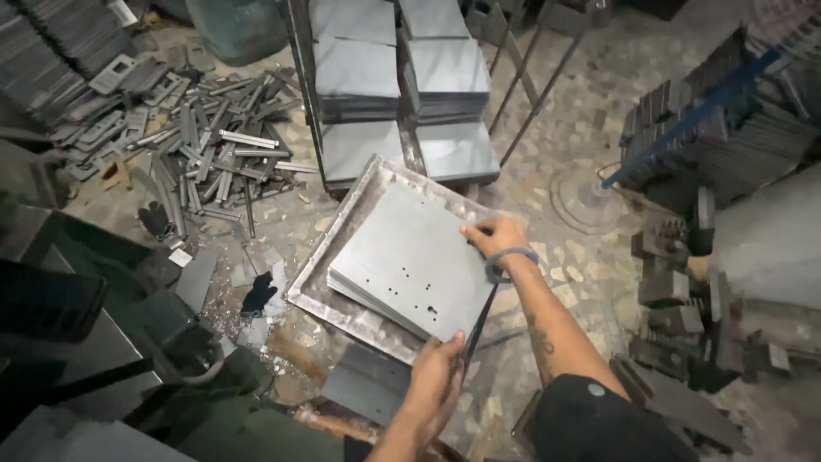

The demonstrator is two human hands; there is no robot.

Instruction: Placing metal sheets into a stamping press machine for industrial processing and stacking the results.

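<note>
Stack of sheets [410,261]: thin square plates of dull grey metal, flat and smooth, with a scatter of small punched holes toward the near side. The top sheets are fanned slightly, so stepped edges show along the stack's left side. The stack lies on a shallow metal tray [329,295], square, scuffed and lighter in tone, with a raised rim; it covers the tray's middle and right part and overhangs the tray's near corner. The tray sits tilted on a speckled stone floor [581,171].

Left hand [438,370]: at the stack's near corner, fingers closed over the edge, gripping the sheets; forearm rising from the bottom of the view.

Right hand [494,236]: at the stack's right corner, fingers curled down onto the top sheet's edge, pinching it; a grey band on the wrist, forearm stretched out from a dark sleeve.

Surroundings: beyond the tray's far edge, a rack of grey sheet stacks [402,77] laid in two columns. To the far left, a loose heap of metal strips and offcuts [197,145]. To the right, dark stacked plates [727,128] crossed by a blue bar [684,128]. Left foreground, a dark machine bed [77,334].
</note>
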